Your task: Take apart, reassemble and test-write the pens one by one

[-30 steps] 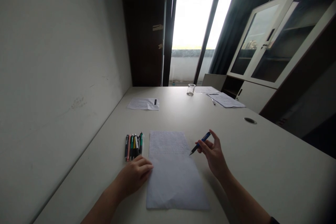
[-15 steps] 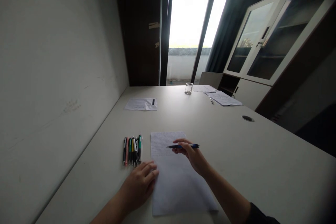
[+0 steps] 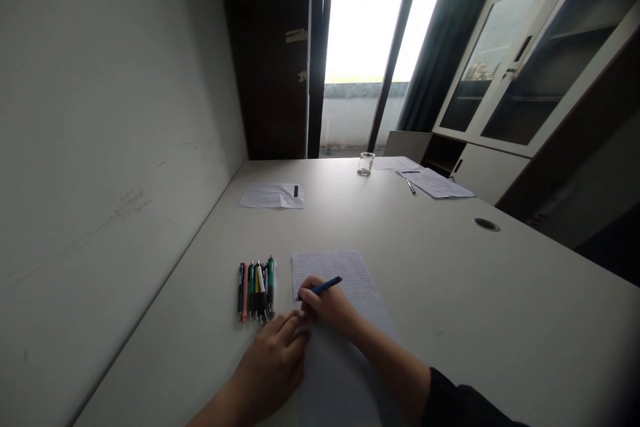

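Note:
A white sheet of paper (image 3: 345,273) with handwriting on its upper half lies on the white desk (image 3: 450,280) in front of me. My right hand (image 3: 327,307) is closed round a blue pen (image 3: 323,287), its tip down at the sheet's left edge. My left hand (image 3: 273,363) lies flat on the desk with fingers stretched out, touching the paper's left edge. Several pens of different colours (image 3: 257,285) lie side by side just left of the sheet, beyond my left hand.
Farther back lie a folded paper (image 3: 273,195), a small glass jar (image 3: 365,164), and more sheets with a pen (image 3: 433,183). A round cable hole (image 3: 486,224) is at the right. A wall runs along the left; a glass-door cabinet (image 3: 525,67) stands at the right.
My right hand has swung the blue pen from right of the sheet across to its left edge, tip now down on the paper. My left hand has stayed by the paper's left side.

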Available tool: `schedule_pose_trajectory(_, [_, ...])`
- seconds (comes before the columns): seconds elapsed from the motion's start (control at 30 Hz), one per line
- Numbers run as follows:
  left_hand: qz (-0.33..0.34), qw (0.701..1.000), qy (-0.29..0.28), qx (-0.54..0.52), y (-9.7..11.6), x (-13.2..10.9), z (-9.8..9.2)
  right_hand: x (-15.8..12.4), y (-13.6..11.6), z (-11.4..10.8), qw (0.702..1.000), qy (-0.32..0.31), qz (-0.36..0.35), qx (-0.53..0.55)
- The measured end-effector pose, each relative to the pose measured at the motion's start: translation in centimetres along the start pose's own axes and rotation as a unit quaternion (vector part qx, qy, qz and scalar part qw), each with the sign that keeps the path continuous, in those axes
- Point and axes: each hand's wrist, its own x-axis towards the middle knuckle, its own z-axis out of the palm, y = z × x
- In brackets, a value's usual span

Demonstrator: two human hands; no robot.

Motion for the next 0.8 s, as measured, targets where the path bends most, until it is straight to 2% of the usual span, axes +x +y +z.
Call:
schedule_pose_trajectory(0.17, [-0.009, 1.0, -0.003, 0.012, -0.09, -0.16, 0.2, -0.19, 0.47, -0.05, 0.999, 0.035, -0.003, -0.042])
schedule_pose_trajectory(0.37, [-0.047, 0.998, -0.016, 0.045, -0.15, -0.23, 0.36, -0.22, 0.48, 0.24, 0.999, 0.021, 0.016, -0.041])
schedule_pose_trajectory(0.8, [-0.042, 0.995, -0.032, 0.083, -0.2, -0.57, 0.75, -0.2, 0.36, 0.33, 0.998, 0.013, 0.011, -0.063])
